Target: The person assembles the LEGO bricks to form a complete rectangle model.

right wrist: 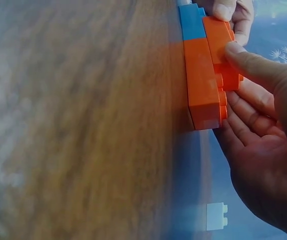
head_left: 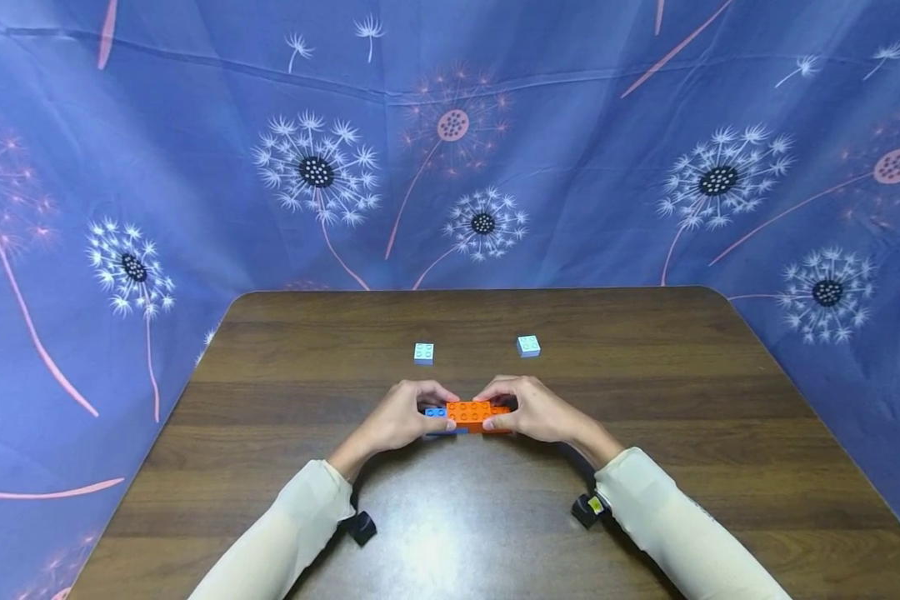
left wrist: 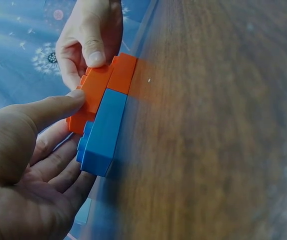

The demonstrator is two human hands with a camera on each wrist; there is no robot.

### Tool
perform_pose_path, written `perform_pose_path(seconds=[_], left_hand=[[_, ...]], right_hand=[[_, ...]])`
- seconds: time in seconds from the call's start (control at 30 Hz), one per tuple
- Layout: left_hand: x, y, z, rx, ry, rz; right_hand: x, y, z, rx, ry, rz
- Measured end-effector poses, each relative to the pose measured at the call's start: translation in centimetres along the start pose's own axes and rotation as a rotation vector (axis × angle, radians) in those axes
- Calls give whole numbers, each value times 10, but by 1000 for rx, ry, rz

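Observation:
An orange toy building brick (head_left: 468, 412) sits on top of two bricks lying end to end, bridging their seam. Underneath, a blue brick (left wrist: 103, 130) is on the left and another orange brick (right wrist: 202, 82) on the right. My left hand (head_left: 399, 414) pinches the left part of the upper orange brick between thumb and fingers. From the other side my right hand (head_left: 546, 410) pinches the same brick near its right end. In both wrist views the thumbs press its near side, while the fingers are behind the bricks and partly hidden.
Two small pale blue bricks stand beyond my hands, one (head_left: 423, 353) at the left and one (head_left: 528, 346) at the right. The brown wooden table (head_left: 645, 350) ends at a blue dandelion-patterned cloth (head_left: 570, 167). A small black device (head_left: 360, 527) hangs at each wrist.

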State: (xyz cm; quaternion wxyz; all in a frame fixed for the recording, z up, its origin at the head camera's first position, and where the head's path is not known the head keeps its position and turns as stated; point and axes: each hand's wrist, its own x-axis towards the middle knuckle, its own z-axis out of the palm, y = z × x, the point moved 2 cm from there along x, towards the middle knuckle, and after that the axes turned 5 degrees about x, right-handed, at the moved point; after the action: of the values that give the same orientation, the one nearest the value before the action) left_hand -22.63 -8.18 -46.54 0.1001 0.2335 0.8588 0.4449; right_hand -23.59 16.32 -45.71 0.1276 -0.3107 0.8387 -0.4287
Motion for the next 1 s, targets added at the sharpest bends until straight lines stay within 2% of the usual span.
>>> perform_pose_path(seconds=[0.2,0.47,0.63,0.87,1.0], left_hand=[[-1,0,-1,12,1,2],[-1,1,-1,17,1,-8],[-1,2,-1,18,4,-5],[0,1,0,6,6,-17],[0,1,0,1,6,-19]], right_hand=[[-1,0,1,13,-4,23],[2,-1,-5,-17,-26,3],[2,3,-11,22,-40,2],[2,13,-33,44,53,28],[1,25,-49,101,105,61]])
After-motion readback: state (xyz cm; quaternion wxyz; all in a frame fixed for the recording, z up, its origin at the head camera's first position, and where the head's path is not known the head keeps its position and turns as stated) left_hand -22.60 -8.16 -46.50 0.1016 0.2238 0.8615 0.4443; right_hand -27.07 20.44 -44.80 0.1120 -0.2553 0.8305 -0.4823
